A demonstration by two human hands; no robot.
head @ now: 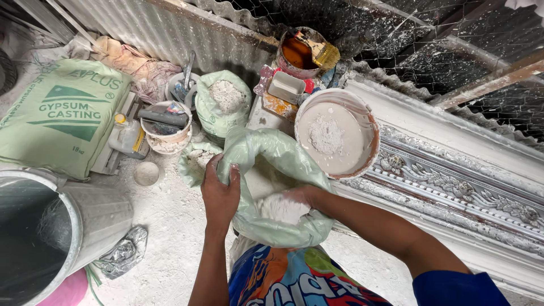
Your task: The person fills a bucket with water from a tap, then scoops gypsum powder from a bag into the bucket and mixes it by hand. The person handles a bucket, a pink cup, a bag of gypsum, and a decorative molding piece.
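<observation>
Floor dusted white with plaster powder (170, 226), laid with a sealed green plaster sack (59, 116), a metal bin (96, 218), crumpled foil (124, 255), a small round lid (147, 173), a tool-filled tub (165, 131), an open powder bag (225, 102).

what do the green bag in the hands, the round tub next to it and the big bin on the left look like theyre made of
Green bag: thin, soft plastic film, going by its sheen and crumpled folds.
Round tub: probably rigid plastic with a reddish rim, crusted white inside.
Big bin: looks like galvanised sheet metal, dull grey with ribbed walls.
</observation>
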